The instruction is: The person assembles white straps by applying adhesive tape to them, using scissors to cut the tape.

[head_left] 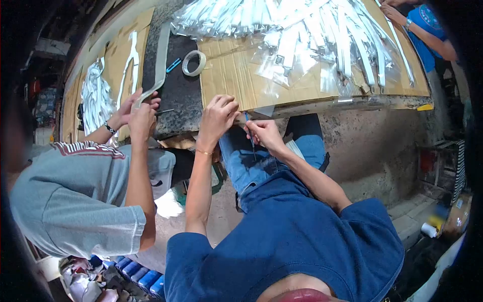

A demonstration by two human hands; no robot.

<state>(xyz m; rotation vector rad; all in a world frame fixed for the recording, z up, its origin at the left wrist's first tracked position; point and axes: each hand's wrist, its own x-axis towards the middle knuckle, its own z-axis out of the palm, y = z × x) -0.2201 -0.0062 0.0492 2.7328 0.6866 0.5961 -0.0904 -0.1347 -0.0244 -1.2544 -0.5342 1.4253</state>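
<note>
At the front edge of the table, my left hand [220,119] is closed, its fingers curled inward. What it holds, if anything, is hidden. Just right of it, above my lap, my right hand [265,136] pinches a thin blue-and-dark tool [247,119]; its exact kind is too small to make out. The two hands are close together but apart. Brown cardboard [229,75] covers the table beyond them. On it lies a large pile of white strips in clear plastic bags [337,38].
A tape roll [194,63] and a blue cutter [173,65] lie on the dark tabletop. At left, a co-worker in a grey shirt [85,186] holds a pale strip [162,55]. Another person's arm [427,38] reaches in at the far right.
</note>
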